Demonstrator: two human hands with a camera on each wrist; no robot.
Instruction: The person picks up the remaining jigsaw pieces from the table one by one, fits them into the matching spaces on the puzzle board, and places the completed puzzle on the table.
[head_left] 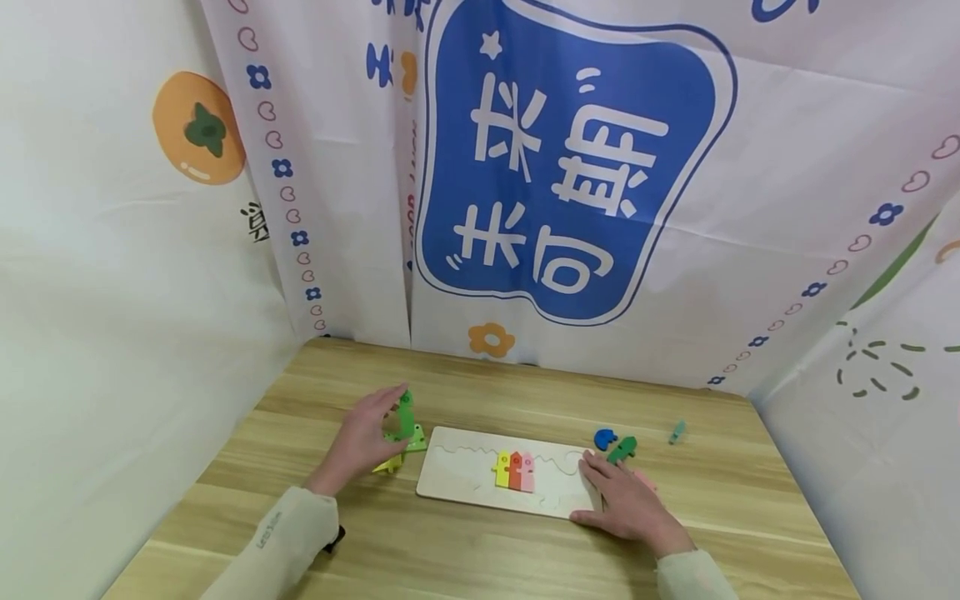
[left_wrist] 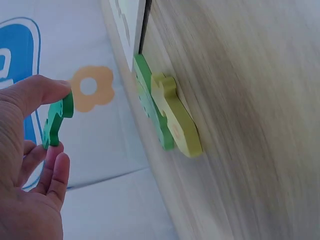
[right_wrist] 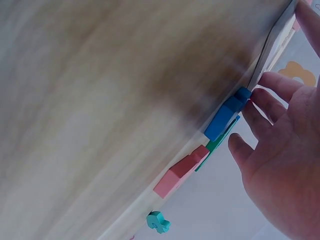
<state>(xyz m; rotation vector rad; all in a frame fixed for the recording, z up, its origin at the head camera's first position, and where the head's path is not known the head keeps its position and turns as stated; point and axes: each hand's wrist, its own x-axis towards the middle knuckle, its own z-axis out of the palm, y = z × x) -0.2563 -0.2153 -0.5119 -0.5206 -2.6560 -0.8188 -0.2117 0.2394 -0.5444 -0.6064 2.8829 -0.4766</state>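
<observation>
Between thumb and fingertips, my left hand pinches a green puzzle piece raised above the table, left of the pale wooden puzzle board. Below it on the table lie a light green piece and a yellow piece. My right hand rests on the board's right end, fingers spread. In the middle of the board, a yellow piece, a red piece and a pink piece sit side by side.
Right of the board lie a blue piece, a dark green piece, a pink piece partly behind my right hand, and a teal piece. A printed cloth hangs behind the wooden table.
</observation>
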